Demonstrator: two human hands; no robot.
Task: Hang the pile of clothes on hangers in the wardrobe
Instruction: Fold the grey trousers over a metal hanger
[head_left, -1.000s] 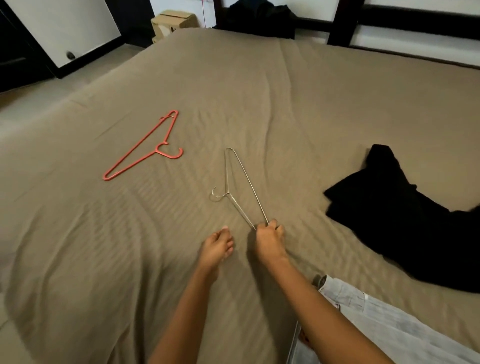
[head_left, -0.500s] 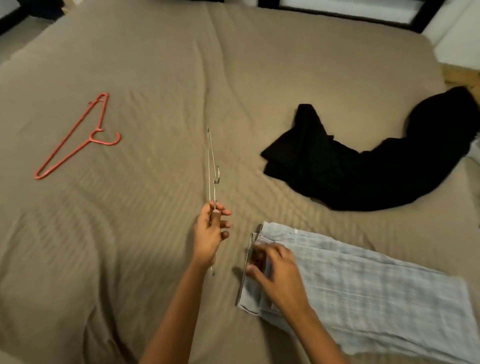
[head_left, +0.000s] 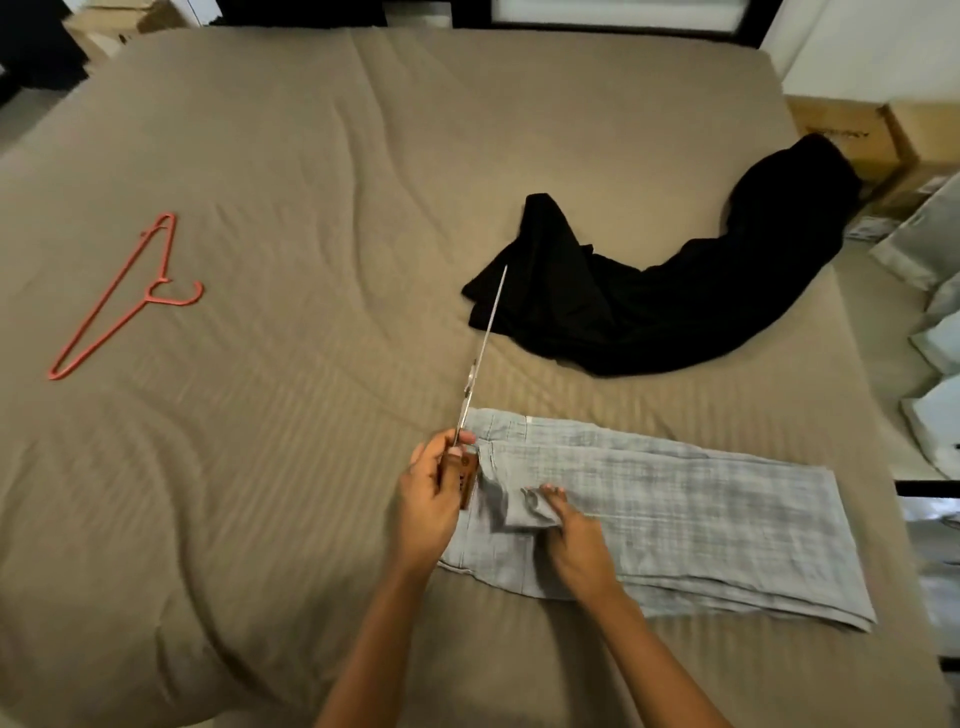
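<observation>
Folded pale grey-blue trousers (head_left: 675, 525) lie on the brown bed (head_left: 311, 156), waistband toward me at the left. My left hand (head_left: 431, 499) is shut on a thin metal hanger (head_left: 485, 343), seen edge-on and pointing away above the waistband's brown label. Fingers of my right hand (head_left: 571, 540) pinch a raised fold of the trousers' waistband. A black garment (head_left: 649, 296) lies crumpled beyond the trousers. On the left side of the bed, a red plastic hanger (head_left: 124, 296) lies flat.
Cardboard boxes (head_left: 852, 140) stand off the bed's far right corner. Pale bags or cushions (head_left: 930, 291) sit on the floor along the right edge. A dark bed frame (head_left: 571, 10) runs along the far side.
The metal hanger passed from my right hand to my left and was carried right to the trousers' waistband. My right hand went to the trousers and lifted a fold. The view swung right.
</observation>
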